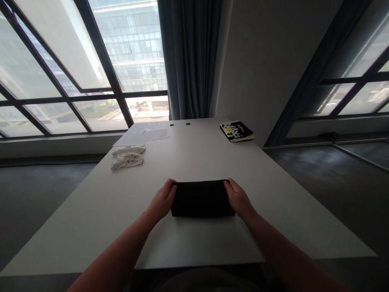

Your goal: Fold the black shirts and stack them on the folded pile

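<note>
Black and evenly dark, a flat rectangular item [203, 199] occupies the near central part of a white table [200, 243], its long edges running from left to right. The left hand [164, 197] pinches its upper left corner, fingers curled at the edge; the right hand [239, 198] pinches the upper right corner in similar fashion, thumb toward the front face. Whether the lower edge touches the tabletop cannot be told. Beyond the left hand lies a crumpled white cloth [128, 157], near the table's left edge; farther back are printed sheets [155, 134], partly overlapping. At the far right rests a black-covered book [237, 131] with white lettering and a yellow patch. Two small dark discs [188, 123] mark the far end of the surface, in front of a blue-grey curtain [191, 61] hanging beside a dark-framed window [136, 44].
</note>
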Demonstrator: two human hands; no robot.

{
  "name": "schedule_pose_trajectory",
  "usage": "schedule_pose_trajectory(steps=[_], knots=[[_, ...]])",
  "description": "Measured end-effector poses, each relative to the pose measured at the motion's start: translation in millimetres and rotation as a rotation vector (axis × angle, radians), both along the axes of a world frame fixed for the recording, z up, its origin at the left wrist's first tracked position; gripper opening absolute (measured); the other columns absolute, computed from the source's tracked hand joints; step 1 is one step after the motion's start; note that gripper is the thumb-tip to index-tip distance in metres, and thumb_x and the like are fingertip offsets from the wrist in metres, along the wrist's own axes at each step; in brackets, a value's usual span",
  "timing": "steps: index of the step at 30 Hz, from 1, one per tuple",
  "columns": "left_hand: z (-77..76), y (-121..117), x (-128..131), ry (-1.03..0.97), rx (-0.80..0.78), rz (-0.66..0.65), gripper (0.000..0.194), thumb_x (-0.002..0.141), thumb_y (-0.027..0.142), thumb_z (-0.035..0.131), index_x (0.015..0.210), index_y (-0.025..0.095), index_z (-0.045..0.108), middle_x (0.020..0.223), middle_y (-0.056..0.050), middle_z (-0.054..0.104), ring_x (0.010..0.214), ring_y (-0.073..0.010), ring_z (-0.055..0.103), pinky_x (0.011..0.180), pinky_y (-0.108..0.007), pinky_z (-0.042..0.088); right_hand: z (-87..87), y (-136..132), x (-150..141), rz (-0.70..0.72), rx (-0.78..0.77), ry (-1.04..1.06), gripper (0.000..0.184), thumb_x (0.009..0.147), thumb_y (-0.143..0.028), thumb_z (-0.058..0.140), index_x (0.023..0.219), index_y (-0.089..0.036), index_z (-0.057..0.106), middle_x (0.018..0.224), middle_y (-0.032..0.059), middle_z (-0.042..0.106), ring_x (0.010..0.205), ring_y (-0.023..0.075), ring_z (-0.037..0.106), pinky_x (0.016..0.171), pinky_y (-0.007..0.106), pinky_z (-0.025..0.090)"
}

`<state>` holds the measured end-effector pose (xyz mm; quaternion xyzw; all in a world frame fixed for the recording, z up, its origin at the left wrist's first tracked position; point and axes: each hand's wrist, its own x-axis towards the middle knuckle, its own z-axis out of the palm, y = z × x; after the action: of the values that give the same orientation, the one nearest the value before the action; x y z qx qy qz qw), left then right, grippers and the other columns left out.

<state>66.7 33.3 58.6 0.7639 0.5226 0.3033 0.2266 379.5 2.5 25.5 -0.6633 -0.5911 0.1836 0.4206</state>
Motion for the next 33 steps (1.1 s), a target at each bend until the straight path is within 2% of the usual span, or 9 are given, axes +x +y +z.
schedule_pose_trajectory(steps=[4,9,11,16,21,25,28,31,33], knots=[[-28.1,48,20,0.187,-0.093,0.186,0.019,0.105,0.031,0.041,0.114,0.023,0.055,0.09,-0.008,0.074,0.089,-0.0266,0.072,0.077,-0.036,0.051,-18.6,48,-8,-0.021,-0.191,-0.293,0.029,0.103,-0.036,0.041,0.1,-0.022,0.066,0.092,0.0093,0.075,0.085,0.0249,0.07,0.076,0.032,0.048],[-58.8,68,27,0.412,-0.144,0.258,0.025,0.107,0.034,0.041,0.121,0.021,0.056,0.1,-0.014,0.076,0.097,-0.0291,0.074,0.083,-0.038,0.051,-35.5,61,-16,-0.072,-0.306,-0.561,0.026,0.105,-0.033,0.046,0.115,-0.02,0.065,0.092,0.0123,0.076,0.086,0.0264,0.072,0.074,0.032,0.045],[-64.4,71,26,0.416,-0.106,0.254,0.024,0.107,0.036,0.042,0.118,0.021,0.057,0.104,-0.013,0.076,0.098,-0.0287,0.073,0.085,-0.039,0.051,-38.9,60,-15,-0.082,-0.296,-0.589,0.027,0.106,-0.034,0.044,0.117,-0.02,0.064,0.092,0.012,0.075,0.085,0.0263,0.072,0.074,0.032,0.045],[-76.4,86,24,0.283,0.049,0.143,0.017,0.105,0.029,0.045,0.114,0.023,0.058,0.118,-0.01,0.072,0.111,-0.0234,0.069,0.095,-0.036,0.05,-45.3,65,-6,-0.067,-0.139,-0.535,0.022,0.103,-0.029,0.046,0.111,-0.02,0.064,0.118,0.0128,0.07,0.097,0.0238,0.068,0.077,0.03,0.047],[-82.8,99,20,0.265,-0.025,0.115,0.015,0.102,0.029,0.052,0.113,0.022,0.059,0.104,-0.009,0.074,0.101,-0.0244,0.069,0.091,-0.037,0.052,-57.4,76,6,-0.087,-0.104,-0.411,0.015,0.097,-0.027,0.054,0.102,-0.021,0.067,0.102,0.0095,0.074,0.091,0.0237,0.068,0.079,0.031,0.048],[-65.6,80,27,0.25,0.139,0.099,0.023,0.098,0.024,0.056,0.119,0.021,0.063,0.121,-0.011,0.072,0.114,-0.0254,0.065,0.102,-0.041,0.049,-55.9,77,12,-0.114,-0.051,-0.326,0.014,0.092,-0.023,0.057,0.1,-0.021,0.068,0.097,0.0077,0.074,0.09,0.0237,0.069,0.083,0.034,0.052],[-55.7,43,45,0.277,0.327,0.022,0.026,0.101,0.026,0.052,0.122,0.023,0.067,0.135,-0.01,0.068,0.126,-0.0261,0.06,0.109,-0.045,0.045,-41.3,65,2,-0.133,0.177,-0.413,0.024,0.09,-0.016,0.055,0.108,-0.017,0.07,0.115,0.0148,0.069,0.108,0.0281,0.065,0.096,0.042,0.052],[-64.3,5,65,0.357,0.374,-0.053,0.035,0.102,0.029,0.049,0.132,0.022,0.066,0.148,-0.012,0.06,0.137,-0.0306,0.053,0.112,-0.051,0.042,-30.1,43,-24,-0.032,0.384,-0.534,0.035,0.093,-0.013,0.05,0.122,-0.016,0.069,0.135,0.0184,0.06,0.129,0.0314,0.054,0.113,0.049,0.043],[-77.3,-13,74,0.397,0.368,-0.091,0.044,0.101,0.032,0.051,0.141,0.019,0.062,0.155,-0.014,0.054,0.143,-0.0338,0.048,0.115,-0.055,0.039,-32.9,29,-41,0.086,0.345,-0.593,0.043,0.094,-0.011,0.047,0.132,-0.016,0.066,0.142,0.0169,0.059,0.136,0.0303,0.05,0.117,0.049,0.039]])
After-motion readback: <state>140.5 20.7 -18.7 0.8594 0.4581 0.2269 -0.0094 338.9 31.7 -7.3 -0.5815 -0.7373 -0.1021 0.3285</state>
